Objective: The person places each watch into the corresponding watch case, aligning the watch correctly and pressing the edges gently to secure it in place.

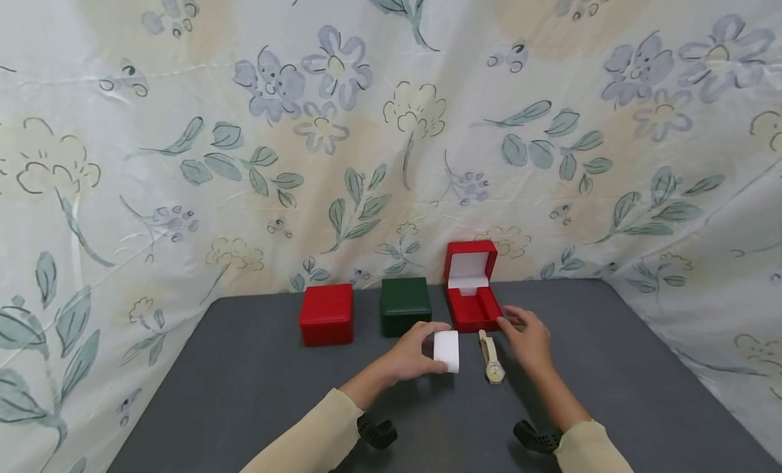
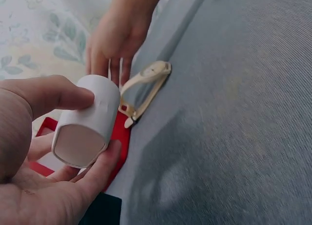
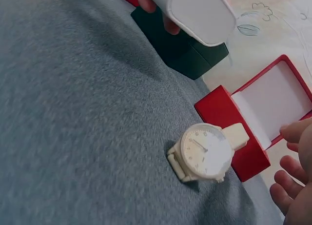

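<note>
Smooth white cushion (image 2: 85, 126), cream watch (image 3: 204, 152)

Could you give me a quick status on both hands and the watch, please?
Left hand grips the white cushion. Right hand open beside the open red box. Watch flat on the table, untouched, nothing in the way.
</note>
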A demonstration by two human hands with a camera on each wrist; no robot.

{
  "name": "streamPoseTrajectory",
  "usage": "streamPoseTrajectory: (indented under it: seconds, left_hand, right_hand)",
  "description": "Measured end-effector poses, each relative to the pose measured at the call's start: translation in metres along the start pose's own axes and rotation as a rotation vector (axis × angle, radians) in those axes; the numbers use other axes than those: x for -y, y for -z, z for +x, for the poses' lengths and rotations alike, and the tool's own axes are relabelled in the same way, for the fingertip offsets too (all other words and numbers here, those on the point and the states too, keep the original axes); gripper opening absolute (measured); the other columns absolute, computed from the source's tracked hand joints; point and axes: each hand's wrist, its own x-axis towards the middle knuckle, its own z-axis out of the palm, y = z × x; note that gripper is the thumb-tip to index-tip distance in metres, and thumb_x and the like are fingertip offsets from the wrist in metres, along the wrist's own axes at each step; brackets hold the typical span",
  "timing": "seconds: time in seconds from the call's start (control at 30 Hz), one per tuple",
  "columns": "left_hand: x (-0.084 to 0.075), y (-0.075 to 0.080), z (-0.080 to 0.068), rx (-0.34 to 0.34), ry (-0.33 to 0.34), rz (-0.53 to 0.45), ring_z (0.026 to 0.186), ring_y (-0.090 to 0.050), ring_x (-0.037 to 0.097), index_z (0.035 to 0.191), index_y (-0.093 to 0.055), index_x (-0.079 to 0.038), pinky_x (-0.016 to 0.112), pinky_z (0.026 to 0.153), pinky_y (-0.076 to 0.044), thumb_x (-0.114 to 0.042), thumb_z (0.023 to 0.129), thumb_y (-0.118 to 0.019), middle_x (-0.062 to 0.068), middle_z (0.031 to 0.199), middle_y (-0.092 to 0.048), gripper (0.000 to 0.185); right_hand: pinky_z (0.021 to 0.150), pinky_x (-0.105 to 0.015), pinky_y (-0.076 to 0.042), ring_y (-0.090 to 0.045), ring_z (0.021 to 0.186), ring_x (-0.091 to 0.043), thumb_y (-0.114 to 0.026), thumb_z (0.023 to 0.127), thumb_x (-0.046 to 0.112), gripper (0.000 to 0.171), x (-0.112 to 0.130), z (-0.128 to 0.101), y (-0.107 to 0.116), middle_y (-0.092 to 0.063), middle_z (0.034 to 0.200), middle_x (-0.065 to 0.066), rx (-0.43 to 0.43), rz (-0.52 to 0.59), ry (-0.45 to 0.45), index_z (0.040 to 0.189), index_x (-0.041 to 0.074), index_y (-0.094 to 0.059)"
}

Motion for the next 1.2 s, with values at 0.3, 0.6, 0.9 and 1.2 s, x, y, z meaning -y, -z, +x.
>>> streamPoseTrajectory:
  seconds: [0.3,0.6,0.9,1.2]
  left_hand:
    - [0.01,0.004,-0.011,-0.041,0.034,-0.055,0.12,-0.052,0.028,0.141,-0.042,-0.023,0.047,0.089,-0.054,-0.017,0.079,-0.079,0.006,0.14,-0.044,0.072]
    - [0.015,0.008,-0.018,-0.063,0.044,-0.065,0.12,-0.051,0.029,0.142,-0.041,-0.022,0.045,0.084,-0.055,-0.018,0.079,-0.08,0.008,0.141,-0.043,0.074]
    - [0.018,0.008,-0.02,-0.059,0.046,-0.085,0.12,-0.052,0.03,0.141,-0.042,-0.023,0.044,0.082,-0.056,-0.016,0.079,-0.08,0.008,0.141,-0.043,0.073]
    - [0.017,0.006,-0.022,-0.047,0.05,-0.083,0.119,-0.053,0.029,0.139,-0.044,-0.023,0.044,0.082,-0.056,-0.017,0.079,-0.079,0.007,0.14,-0.044,0.07]
  right_hand:
    - [0.093,-0.051,-0.052,-0.058,0.113,-0.036,-0.069,0.089,0.03,0.047,-0.002,-0.01,0.014,-0.057,0.13,-0.02,0.199,-0.057,0.087,0.13,0.009,-0.06]
    - [0.097,-0.062,-0.045,-0.047,0.128,-0.043,-0.082,0.072,0.042,0.076,-0.004,-0.013,0.022,-0.052,0.14,-0.021,0.471,-0.186,0.255,0.135,0.013,-0.055]
    - [0.1,-0.067,-0.039,-0.043,0.131,-0.041,-0.089,0.057,0.047,0.103,-0.004,-0.013,0.027,-0.048,0.145,-0.017,0.63,-0.308,0.282,0.144,0.015,-0.044]
    - [0.099,-0.072,-0.032,-0.045,0.129,-0.039,-0.087,0.061,0.047,0.097,-0.007,-0.014,0.026,-0.052,0.141,-0.015,0.616,-0.386,0.247,0.143,0.017,-0.046]
